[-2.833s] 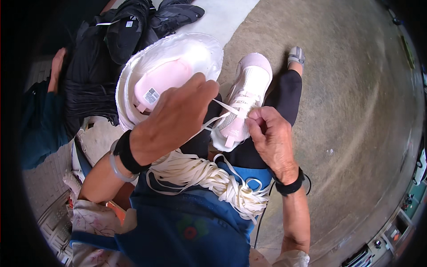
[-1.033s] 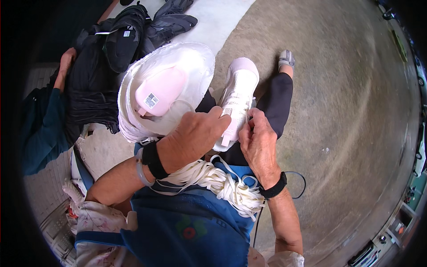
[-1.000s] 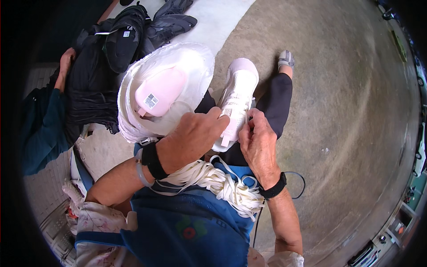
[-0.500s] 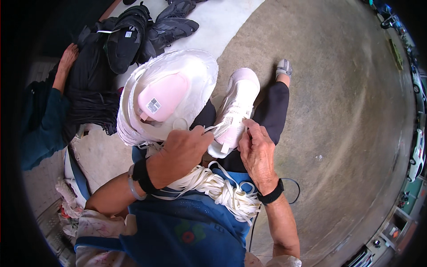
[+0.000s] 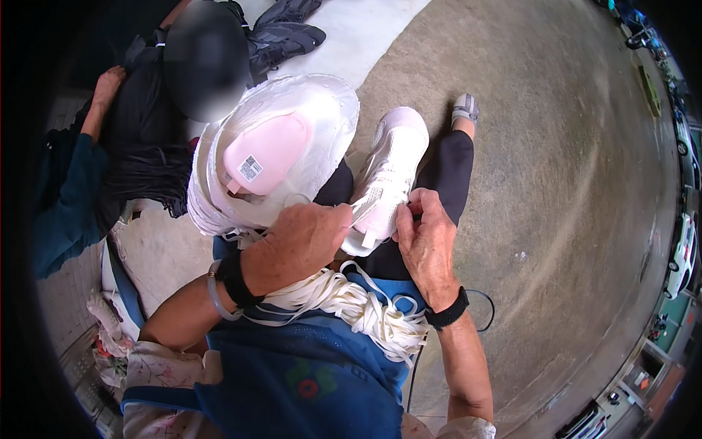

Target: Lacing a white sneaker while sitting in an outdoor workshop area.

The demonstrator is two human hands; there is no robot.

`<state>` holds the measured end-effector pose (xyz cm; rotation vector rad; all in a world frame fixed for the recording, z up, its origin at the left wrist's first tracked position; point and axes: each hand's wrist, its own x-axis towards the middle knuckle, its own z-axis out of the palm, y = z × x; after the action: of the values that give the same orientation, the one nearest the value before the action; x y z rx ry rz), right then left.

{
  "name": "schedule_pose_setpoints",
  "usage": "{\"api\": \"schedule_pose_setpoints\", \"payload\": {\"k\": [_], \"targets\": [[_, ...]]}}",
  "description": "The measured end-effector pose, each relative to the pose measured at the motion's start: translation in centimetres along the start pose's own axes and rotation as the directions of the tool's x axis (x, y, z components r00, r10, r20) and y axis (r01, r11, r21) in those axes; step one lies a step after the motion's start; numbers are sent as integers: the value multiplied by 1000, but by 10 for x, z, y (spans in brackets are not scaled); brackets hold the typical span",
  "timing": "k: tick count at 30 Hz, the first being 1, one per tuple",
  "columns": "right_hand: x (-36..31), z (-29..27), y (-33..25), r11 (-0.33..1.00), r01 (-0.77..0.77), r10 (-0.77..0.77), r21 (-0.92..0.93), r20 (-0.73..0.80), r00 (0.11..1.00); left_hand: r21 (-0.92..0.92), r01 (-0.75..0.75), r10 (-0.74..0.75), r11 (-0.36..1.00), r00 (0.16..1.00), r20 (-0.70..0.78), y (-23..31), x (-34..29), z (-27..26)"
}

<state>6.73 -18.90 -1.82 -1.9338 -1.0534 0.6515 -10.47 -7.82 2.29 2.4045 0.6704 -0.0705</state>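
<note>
A white and pink shoe (image 5: 398, 150) lies toe-away over my lap, with white laces across its front. My left hand (image 5: 303, 238) is closed at the shoe's left side, pinching a white shoelace (image 5: 361, 212) that runs to the eyelets. At the opposite edge, my right hand (image 5: 426, 245) is bent with thumb and fingertips together; whatever they pinch is hidden. Left of the shoe sits a layered white shell-like stack (image 5: 333, 110) with a pink padded piece (image 5: 267, 154) bearing a small label. A loose bundle of white laces (image 5: 358, 304) rests on my blue apron (image 5: 307, 366).
Dark shoes (image 5: 281, 44) lie on a white sheet (image 5: 358, 44) at the far left. A co-worker's hand and teal sleeve (image 5: 73, 197) show at the left, near a bundle of black laces (image 5: 150, 175). Concrete floor (image 5: 556, 183) spreads to the right, with parked vehicles (image 5: 681, 256) beyond.
My left hand has moved slightly right, closer to the shoe. The right hand has shifted a little along the shoe's edge. A blurred dark round shape now covers the black shoe at upper left.
</note>
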Motion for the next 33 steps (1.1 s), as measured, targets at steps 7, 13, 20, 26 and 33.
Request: {"api": "schedule_pose_setpoints", "payload": {"k": [7,13,20,26,33], "targets": [[4,0,4,996,-85,84,29,49,995,161,-79,93,984,992,-82,-8,-1,-19],[4,2,5,999,-53,53,8,39,998,126,-161,179,979,972,-152,2,-11,-13],[-1,-16,-17,997,-78,78,27,3,997,177,-106,119,979,991,-65,-7,-17,-12],[-12,-56,-103,831,26,-323,556,444,836,200,-61,23,978,982,186,-4,-37,-10],[4,-7,-74,946,298,-281,-125,136,950,240,-88,-11,967,923,385,19,-41,-16]]}}
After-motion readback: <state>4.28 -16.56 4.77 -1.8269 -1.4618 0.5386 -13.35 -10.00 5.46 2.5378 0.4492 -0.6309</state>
